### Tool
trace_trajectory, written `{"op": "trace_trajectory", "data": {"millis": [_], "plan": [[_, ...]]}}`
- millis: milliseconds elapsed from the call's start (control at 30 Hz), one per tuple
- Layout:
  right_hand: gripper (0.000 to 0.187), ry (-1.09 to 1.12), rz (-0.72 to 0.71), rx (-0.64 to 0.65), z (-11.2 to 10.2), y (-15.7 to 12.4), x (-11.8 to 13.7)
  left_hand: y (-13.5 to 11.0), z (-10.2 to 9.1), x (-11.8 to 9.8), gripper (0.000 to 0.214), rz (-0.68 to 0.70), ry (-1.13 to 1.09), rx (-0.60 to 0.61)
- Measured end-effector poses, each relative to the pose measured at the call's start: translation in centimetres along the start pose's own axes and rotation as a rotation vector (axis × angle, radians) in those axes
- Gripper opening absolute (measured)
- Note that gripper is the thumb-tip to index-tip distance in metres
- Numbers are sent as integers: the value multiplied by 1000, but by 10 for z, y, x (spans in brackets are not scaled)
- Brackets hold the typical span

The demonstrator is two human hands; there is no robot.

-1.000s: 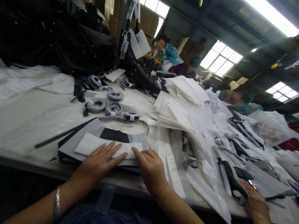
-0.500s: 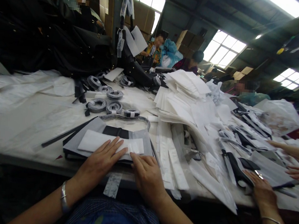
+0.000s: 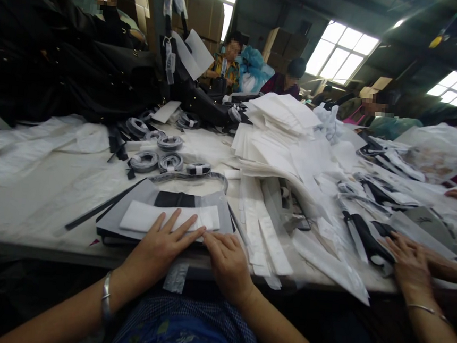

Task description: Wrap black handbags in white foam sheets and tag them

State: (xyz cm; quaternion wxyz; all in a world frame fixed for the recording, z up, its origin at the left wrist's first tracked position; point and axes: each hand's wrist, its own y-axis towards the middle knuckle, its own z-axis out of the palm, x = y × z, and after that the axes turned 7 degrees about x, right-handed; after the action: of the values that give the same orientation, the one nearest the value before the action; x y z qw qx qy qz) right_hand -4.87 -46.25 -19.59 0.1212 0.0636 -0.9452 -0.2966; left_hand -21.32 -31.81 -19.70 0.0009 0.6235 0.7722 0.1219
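Note:
A flat black bag (image 3: 112,239) lies at the table's front edge, partly wrapped in thin pale tissue paper (image 3: 115,210). Across it rests a folded white foam sheet (image 3: 138,218). My left hand (image 3: 162,244) presses flat on that sheet, its fingers spread. Beside it, at the bag's front right, my right hand (image 3: 228,261) is curled with the fingers pressed together; whatever lies under its fingertips is hidden. A plastic-wrapped strap (image 3: 160,176) arches behind the bag.
Coiled wrapped straps (image 3: 143,161) lie behind the bag. To the right rise a heap of white sheets (image 3: 279,138) and some long white strips (image 3: 264,244). A co-worker's hand (image 3: 410,259) works at the far right. Black bags (image 3: 101,69) are piled at back left.
The camera view has shifted slightly. My left hand has slid a little right along the foam sheet, close to my right hand. The co-worker's hands at right have moved.

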Motion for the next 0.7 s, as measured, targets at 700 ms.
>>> {"op": "trace_trajectory", "data": {"millis": [700], "plan": [[36, -167, 91, 780, 37, 124, -72, -1, 9, -1, 81, -18, 24, -69]]}}
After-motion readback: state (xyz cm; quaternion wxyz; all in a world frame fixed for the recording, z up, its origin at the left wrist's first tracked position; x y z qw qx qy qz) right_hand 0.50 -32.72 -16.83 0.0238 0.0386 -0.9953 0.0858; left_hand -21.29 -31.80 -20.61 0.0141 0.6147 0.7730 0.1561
